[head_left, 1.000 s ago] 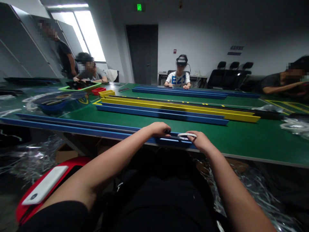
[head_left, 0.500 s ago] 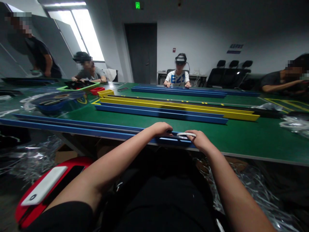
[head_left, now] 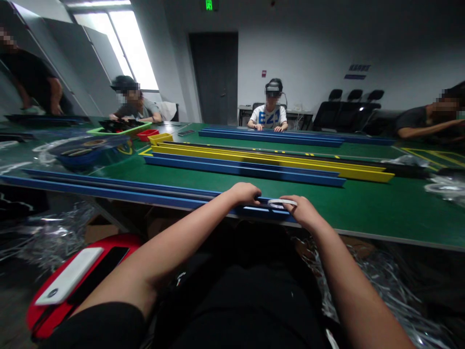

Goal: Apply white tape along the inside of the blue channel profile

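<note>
A long blue channel [head_left: 109,190] lies along the table's near edge, a dark strip running inside it. Over its right part, my left hand [head_left: 247,193] is closed, fingers curled down at the channel; what they pinch is hidden. My right hand [head_left: 301,209] rests near the channel's right end and grips a narrow white roll of tape [head_left: 273,203] between thumb and fingers. The roll sits just above the channel, its ring tilted almost flat. A pale patch shows on the channel between the hands.
Another blue channel [head_left: 247,170] and yellow channels [head_left: 370,175] lie across the green table [head_left: 381,208]. At left are a blue reel [head_left: 78,152], a green tray [head_left: 143,130] and red and yellow bins. Below, a red stool [head_left: 47,317] bears a white device. Several people are around the table.
Both hands stay nearly in place at the channel, with the tape roll still in my right hand. The view has shifted slightly. At far left, a standing person has moved left.
</note>
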